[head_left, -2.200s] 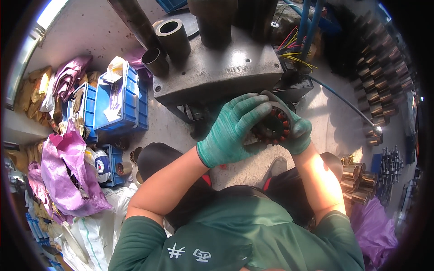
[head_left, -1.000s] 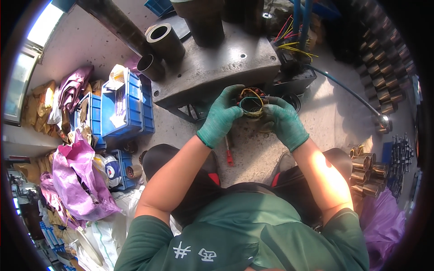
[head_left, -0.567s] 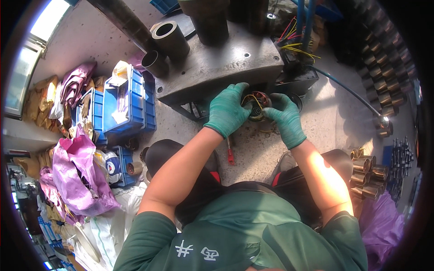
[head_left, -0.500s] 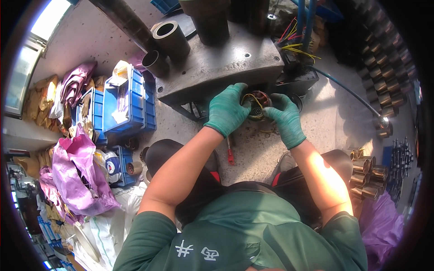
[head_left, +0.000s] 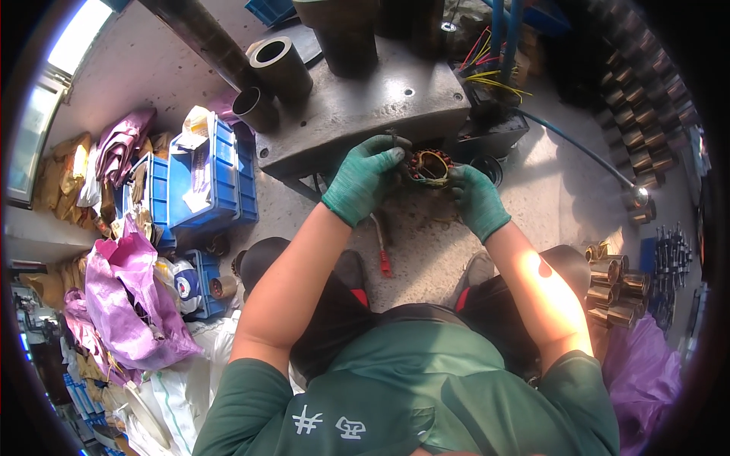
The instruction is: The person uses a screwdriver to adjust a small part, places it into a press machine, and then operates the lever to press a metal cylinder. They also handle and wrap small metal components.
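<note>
A motor stator (head_left: pixel 434 180), a ring with reddish-brown windings round its edge, is held up in front of the metal block. My right hand (head_left: pixel 477 199), in a green glove, pinches its right side between thumb and fingers. Its middle is open now. My left hand (head_left: pixel 368 176), gloved alike, is closed just left of the ring around a dark part that its fingers mostly hide. Whether that part touches the stator I cannot tell. Below on the floor lies a tool with a red handle (head_left: pixel 385 264), between my feet.
A heavy metal block (head_left: pixel 357 102) ahead carries thick metal sleeves (head_left: pixel 281 64). Blue crates (head_left: pixel 201 178) and purple sacks (head_left: pixel 129 296) crowd the left. Metal tubes (head_left: pixel 608 285) are stacked at right, near a thin rod (head_left: pixel 585 152). Yellow wires (head_left: pixel 494 80) hang behind the block.
The round dark centre seen inside the stator is gone from it, and the ring faces up more openly. My left hand has moved left, away from the ring. My right hand still grips the ring.
</note>
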{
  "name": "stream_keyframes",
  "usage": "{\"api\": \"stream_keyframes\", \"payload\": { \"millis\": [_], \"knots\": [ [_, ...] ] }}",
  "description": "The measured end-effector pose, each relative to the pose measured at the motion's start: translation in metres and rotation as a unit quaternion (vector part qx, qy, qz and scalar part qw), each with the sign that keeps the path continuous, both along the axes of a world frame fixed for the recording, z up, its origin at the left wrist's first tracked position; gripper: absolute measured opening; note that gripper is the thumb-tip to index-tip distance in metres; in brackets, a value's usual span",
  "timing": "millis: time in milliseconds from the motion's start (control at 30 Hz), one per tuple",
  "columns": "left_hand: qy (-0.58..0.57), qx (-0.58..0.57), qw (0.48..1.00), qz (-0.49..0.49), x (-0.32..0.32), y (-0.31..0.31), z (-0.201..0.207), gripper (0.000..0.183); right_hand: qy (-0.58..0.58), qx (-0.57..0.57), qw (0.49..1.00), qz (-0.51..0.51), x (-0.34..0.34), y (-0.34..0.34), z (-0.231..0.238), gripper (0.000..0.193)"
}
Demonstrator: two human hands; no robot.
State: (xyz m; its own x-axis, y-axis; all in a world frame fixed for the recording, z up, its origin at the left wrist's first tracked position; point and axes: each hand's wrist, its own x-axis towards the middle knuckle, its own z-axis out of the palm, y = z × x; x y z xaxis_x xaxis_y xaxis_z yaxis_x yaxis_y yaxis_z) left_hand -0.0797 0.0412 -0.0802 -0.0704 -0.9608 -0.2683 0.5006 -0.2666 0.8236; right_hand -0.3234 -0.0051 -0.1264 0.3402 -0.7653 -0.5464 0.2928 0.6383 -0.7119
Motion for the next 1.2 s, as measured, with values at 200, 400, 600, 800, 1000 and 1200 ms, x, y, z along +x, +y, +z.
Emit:
{"api": "stream_keyframes", "payload": {
  "millis": [200, 400, 600, 800, 1000, 1200],
  "knots": [
    [0.007, -0.005, 0.999, 0.032, -0.014, 0.003, 0.003, 0.024, -0.004, 0.032, 0.999, 0.004, 0.004, 0.003, -0.014, 0.018],
    [-0.037, 0.016, 0.999, 0.018, -0.016, 0.006, 0.004, 0.023, -0.019, 0.012, 1.000, 0.003, 0.001, 0.008, -0.019, 0.019],
    [-0.020, 0.035, 0.999, 0.013, -0.016, 0.014, 0.000, 0.020, 0.041, 0.110, 0.985, 0.125, 0.004, 0.014, -0.037, 0.036],
    [-0.118, 0.055, 0.988, 0.082, -0.022, 0.025, 0.026, 0.018, 0.442, -0.106, 0.845, 0.282, -0.037, -0.048, -0.076, 0.036],
    [-0.057, 0.019, 0.990, 0.127, -0.010, 0.024, 0.019, 0.016, 0.616, -0.382, 0.687, 0.054, -0.066, -0.110, -0.121, 0.033],
    [-0.056, 0.018, 0.987, 0.149, 0.009, 0.032, 0.021, 0.014, 0.559, -0.289, 0.774, -0.070, -0.079, -0.163, -0.187, 0.036]
  ]
}}
